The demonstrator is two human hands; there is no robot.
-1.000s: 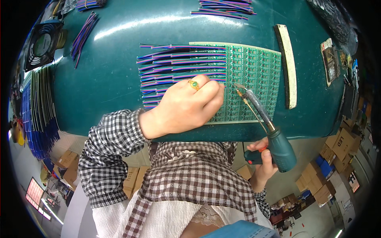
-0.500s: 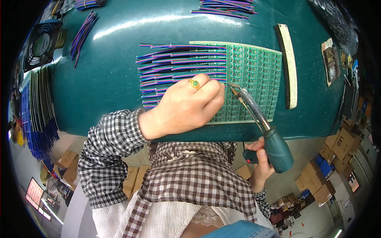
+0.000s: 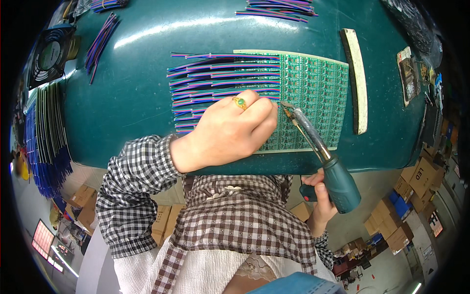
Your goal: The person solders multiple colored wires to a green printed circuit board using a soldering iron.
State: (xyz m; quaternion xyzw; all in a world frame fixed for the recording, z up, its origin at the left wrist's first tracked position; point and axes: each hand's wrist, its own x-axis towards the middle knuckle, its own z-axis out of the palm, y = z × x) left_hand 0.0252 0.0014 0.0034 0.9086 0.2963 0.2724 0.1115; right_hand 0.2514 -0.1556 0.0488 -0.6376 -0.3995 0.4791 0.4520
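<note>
My left hand (image 3: 230, 130), with a green-stoned ring, lies closed over the lower wire rows on a panel of green circuit boards (image 3: 316, 88). Its fingertips are pressed together near the wire ends; what they pinch is hidden. Rows of ribbon wires (image 3: 196, 84) reach from the left onto the panel, ending along one line. Around the handle of a dark green soldering gun (image 3: 342, 186) my right hand (image 3: 323, 208) is closed. The gun's long metal tip slants up-left and comes to the panel just right of my left fingertips.
Right of the panel lies a long white-topped strip (image 3: 361, 83). Wire bundles rest at the far edge (image 3: 276, 10) and far left (image 3: 101, 46). A black fan (image 3: 51, 56) stands at the left edge, above a hanging bunch of wires (image 3: 46, 142). Cardboard boxes (image 3: 391, 220) fill the lower right.
The soldering gun has shifted slightly left, its tip now closer to my left fingertips. My left hand has stayed nearly still.
</note>
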